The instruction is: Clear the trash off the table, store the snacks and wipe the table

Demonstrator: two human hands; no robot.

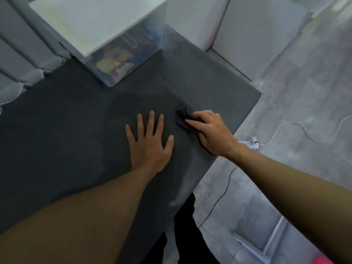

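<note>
A dark grey table (66,130) fills the left and middle of the view. My left hand (150,141) lies flat on it with fingers spread and straight. To its right, my right hand (211,130) grips a crumpled dark grey cloth (182,117) and presses it on the table near the right edge. At the table's far side stands a clear plastic storage box (122,61) with a white lid (91,21); colourful snack packets show through its wall.
Grey curtains (22,54) hang along the table's left side. To the right lies grey floor with a white cable (297,128), a white power strip (249,144) and a thin red wire (222,195). White cabinets (253,31) stand beyond the table.
</note>
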